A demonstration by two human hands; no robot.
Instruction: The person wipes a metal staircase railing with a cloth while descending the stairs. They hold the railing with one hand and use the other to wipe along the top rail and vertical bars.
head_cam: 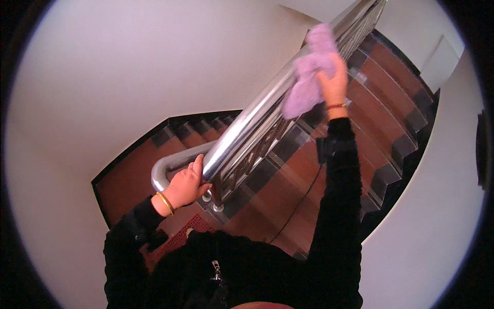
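Note:
My right hand grips a pink-purple cloth, which is blurred and lies against the polished metal handrail high up its slope. Part of the cloth hangs down over the rail's near side. My left hand rests on the rail's lower end, where a curved metal tube bends away beside it. Its fingers wrap the end of the rail. Under the rail run thinner metal bars and dark patterned panels.
Red-brown tiled stairs with dark edges climb at the right, and more steps lie beyond the rail. A thin black cable hangs near my right sleeve. A red patterned mat lies by my feet. White walls enclose the stairwell.

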